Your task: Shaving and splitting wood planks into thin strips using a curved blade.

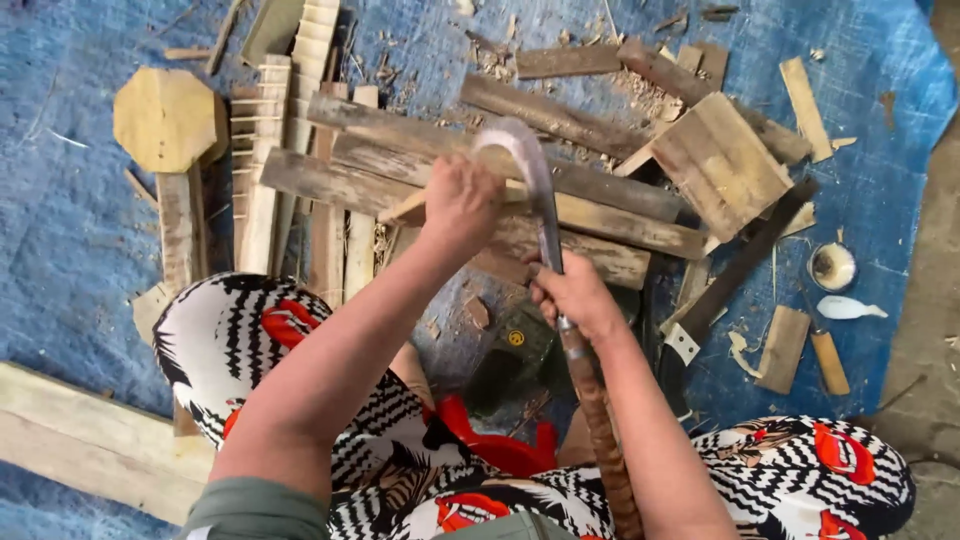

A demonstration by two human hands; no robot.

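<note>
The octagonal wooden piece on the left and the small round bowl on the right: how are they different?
The octagonal wooden piece is flat, pale yellow wood and looks larger; the small round bowl is white and hollow, with a dark inside. The piece rests on the end of a plank, the bowl on the blue tarp. Neither hand touches them.

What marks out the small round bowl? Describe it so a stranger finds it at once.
Start at the blue tarp under the pile of wood offcuts and go to its right side, past the long dark plank. The small round bowl sits there, just above a pale spoon-shaped piece. It is the only round, hollow thing among flat, straight scraps.
</note>
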